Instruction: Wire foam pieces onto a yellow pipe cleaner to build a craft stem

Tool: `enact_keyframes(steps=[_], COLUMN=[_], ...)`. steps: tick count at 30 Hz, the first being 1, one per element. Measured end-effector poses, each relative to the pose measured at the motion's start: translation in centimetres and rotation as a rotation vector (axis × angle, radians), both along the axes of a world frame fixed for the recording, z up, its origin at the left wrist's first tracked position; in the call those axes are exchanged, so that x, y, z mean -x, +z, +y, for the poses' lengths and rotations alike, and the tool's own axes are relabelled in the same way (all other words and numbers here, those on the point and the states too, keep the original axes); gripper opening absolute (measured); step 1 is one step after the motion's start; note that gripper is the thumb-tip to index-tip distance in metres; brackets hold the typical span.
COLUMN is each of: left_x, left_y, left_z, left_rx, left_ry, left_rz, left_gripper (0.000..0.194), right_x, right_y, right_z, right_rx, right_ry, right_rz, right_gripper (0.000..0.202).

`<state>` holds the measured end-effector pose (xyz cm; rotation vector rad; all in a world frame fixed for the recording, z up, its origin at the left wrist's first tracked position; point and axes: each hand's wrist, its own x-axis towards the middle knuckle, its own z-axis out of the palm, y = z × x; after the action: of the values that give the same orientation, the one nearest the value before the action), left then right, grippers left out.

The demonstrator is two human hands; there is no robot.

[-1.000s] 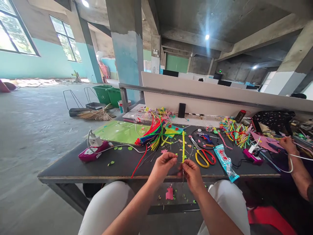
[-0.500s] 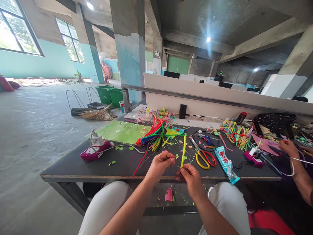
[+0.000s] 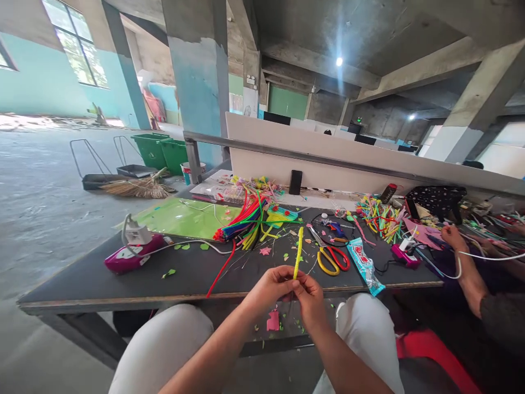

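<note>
A short, fuzzy yellow pipe cleaner (image 3: 299, 251) stands nearly upright over the table's front edge. My right hand (image 3: 310, 299) pinches its lower end between thumb and fingers. Beside it, my left hand (image 3: 271, 289) is closed at the same end, thumb and fingertips meeting the right ones. The pinched end is hidden by the fingers. Just beyond lie scissors (image 3: 331, 257) with one yellow and one red handle. A bundle of coloured pipe cleaners (image 3: 246, 221) rests behind my left hand, with a red pipe cleaner (image 3: 221, 271) reaching toward the front edge.
A magenta power strip (image 3: 133, 254) with a white plug is at left, near a green sheet (image 3: 176, 219). Right of the scissors lies a blue wrapper (image 3: 365, 266). A co-worker's hand (image 3: 453, 238) works at far right. A phone (image 3: 295, 182) leans at the back.
My left hand has come right to meet my right hand at the yellow pipe cleaner's lower end. The pipe cleaner sits lower. The head view has turned slightly right.
</note>
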<state>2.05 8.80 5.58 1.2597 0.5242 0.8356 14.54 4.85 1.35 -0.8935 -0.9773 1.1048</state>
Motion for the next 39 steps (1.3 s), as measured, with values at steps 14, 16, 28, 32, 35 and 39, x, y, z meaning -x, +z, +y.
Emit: enact_keyframes(steps=[14, 16, 28, 32, 35, 39], left_x=[3.0, 4.6, 8.6, 8.3, 8.1, 8.1], left_y=[1.7, 2.7, 4.6, 4.1, 3.7, 3.4], left_z=[1.7, 2.1, 2.5, 2.7, 2.9, 3.2], left_rx=[-0.085, -0.154, -0.663, -0.712, -0.706, -0.605], left_ry=[0.333, 0.415, 0.612, 0.735, 0.754, 0.743], left_rz=[-0.157, -0.154, 0.332, 0.398, 0.452, 0.459], left_gripper=[0.045, 0.049, 0.016, 0.015, 0.016, 0.019], right_x=[-0.2, 0.2, 1.9, 1.9, 2.3, 2.6], right_y=[-0.4, -0.7, -2.9, -3.1, -3.7, -4.4], right_z=[-0.4, -0.5, -0.5, -0.7, -0.8, -0.7], right_rx=[0.008, 0.02, 0.011, -0.022, 0.014, 0.111], right_ry=[0.03, 0.078, 0.122, 0.105, 0.148, 0.223], right_rz=[-0.151, -0.21, -0.4, -0.438, -0.395, -0.266], right_gripper=[0.023, 0.025, 0.021, 0.02, 0.021, 0.027])
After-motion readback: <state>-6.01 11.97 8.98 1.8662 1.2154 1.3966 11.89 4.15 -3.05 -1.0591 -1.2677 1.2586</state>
